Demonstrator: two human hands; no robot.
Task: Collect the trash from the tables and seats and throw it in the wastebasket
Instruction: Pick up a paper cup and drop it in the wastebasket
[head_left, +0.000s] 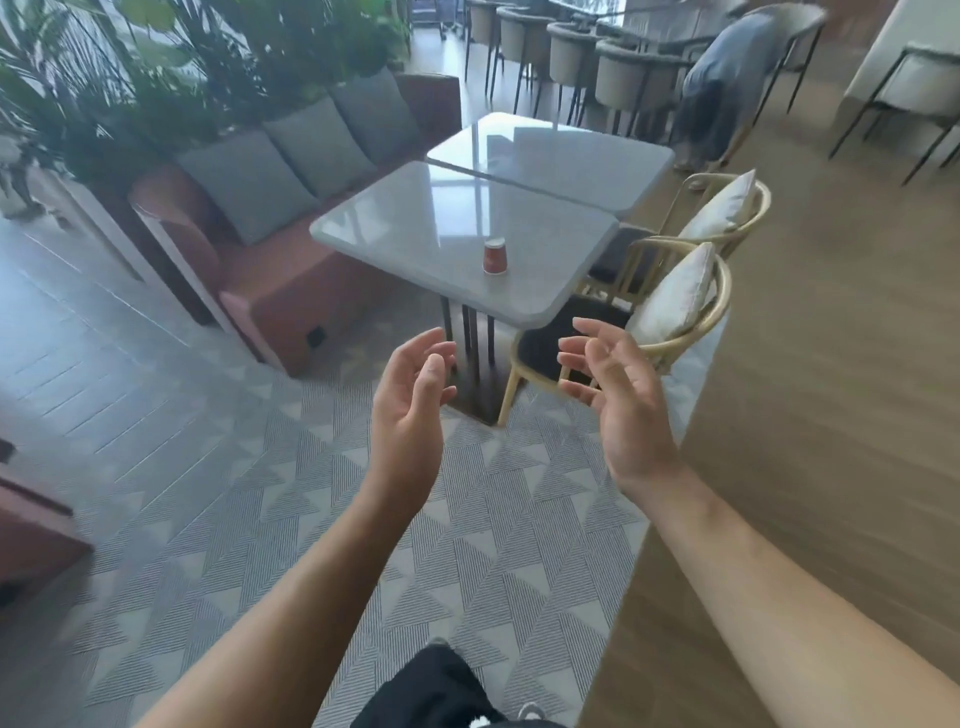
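A paper cup stands upside down on the near table, toward its right front corner, with a second table butted against the far edge. A cushioned sofa runs along the tables' left side and two chairs sit at their right. Both empty hands, left hand and right hand, hover over the patterned rug before the near table.

Glossy, smooth grey stone-look top on near table, reflecting window light. Red paper cup, matt. Gold-finish metal frame on chair; pale sheened cloth cushion. Matt woven patterned carpet. Wood-look floor, smooth.
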